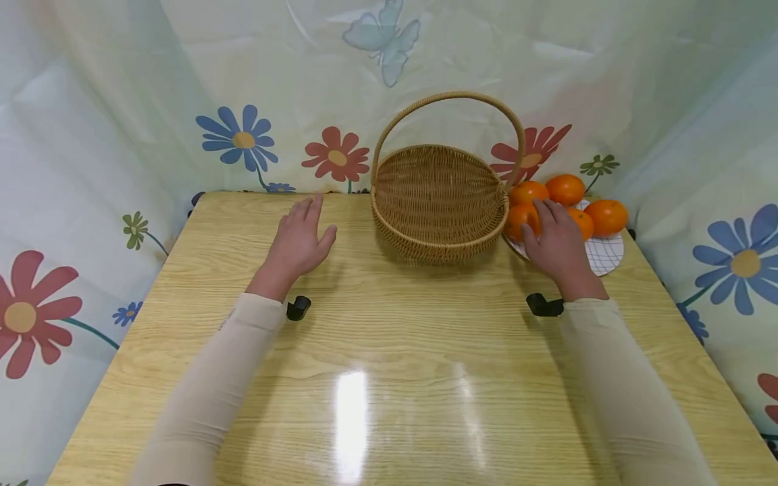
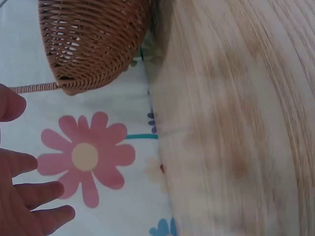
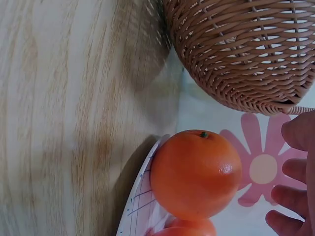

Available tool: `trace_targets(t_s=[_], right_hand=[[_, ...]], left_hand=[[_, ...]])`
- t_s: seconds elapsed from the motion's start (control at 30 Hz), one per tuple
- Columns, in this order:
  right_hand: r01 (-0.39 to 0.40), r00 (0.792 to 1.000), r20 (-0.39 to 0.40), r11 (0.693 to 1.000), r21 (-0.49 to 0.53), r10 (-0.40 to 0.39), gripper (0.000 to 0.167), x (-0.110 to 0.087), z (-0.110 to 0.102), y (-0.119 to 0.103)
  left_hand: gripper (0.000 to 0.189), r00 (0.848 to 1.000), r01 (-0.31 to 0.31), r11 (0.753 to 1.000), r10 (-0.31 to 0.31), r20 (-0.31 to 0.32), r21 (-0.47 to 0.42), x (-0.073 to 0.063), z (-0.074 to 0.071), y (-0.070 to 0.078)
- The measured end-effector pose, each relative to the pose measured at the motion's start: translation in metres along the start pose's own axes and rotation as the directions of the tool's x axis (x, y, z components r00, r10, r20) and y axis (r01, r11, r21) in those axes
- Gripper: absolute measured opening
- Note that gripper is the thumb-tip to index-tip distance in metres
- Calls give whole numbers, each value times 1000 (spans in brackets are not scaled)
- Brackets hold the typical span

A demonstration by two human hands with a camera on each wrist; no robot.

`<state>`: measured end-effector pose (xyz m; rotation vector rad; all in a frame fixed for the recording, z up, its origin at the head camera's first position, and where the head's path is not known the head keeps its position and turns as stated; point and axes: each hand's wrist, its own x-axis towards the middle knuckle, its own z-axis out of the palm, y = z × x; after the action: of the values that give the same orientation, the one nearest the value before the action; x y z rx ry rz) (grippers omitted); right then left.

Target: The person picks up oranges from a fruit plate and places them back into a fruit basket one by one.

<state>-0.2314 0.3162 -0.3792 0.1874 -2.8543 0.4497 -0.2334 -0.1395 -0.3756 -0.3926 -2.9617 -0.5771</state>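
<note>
A brown wicker basket (image 1: 437,189) with a tall arched handle stands at the back of the table, its inside bare. To its right, several oranges (image 1: 608,217) sit on a white plate (image 1: 608,255) with a dark grid pattern. My right hand (image 1: 556,243) is over the front of the plate, fingers extended. The right wrist view shows those fingers apart from the nearest orange (image 3: 197,174). Left of the basket, my left hand (image 1: 296,241) hovers above the table with fingers straight and thumb spread, holding nothing. Its fingers (image 2: 44,194) show in the left wrist view.
The wooden table (image 1: 413,351) reaches back to a flowered curtain (image 1: 292,61), which also hangs along both sides. A black strap-like piece shows at each wrist. Light glares off the table's front.
</note>
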Motion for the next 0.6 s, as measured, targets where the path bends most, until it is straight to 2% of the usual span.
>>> trace_targets(t_s=[0.43, 0.6], right_hand=[[-43, 998, 44, 999, 8, 43, 63, 8, 2, 4], [-60, 997, 55, 998, 12, 59, 63, 10, 5, 6]], left_hand=[[69, 1000, -22, 997, 22, -5, -77, 7, 17, 20], [70, 1000, -11, 993, 11, -2, -115, 11, 24, 26]])
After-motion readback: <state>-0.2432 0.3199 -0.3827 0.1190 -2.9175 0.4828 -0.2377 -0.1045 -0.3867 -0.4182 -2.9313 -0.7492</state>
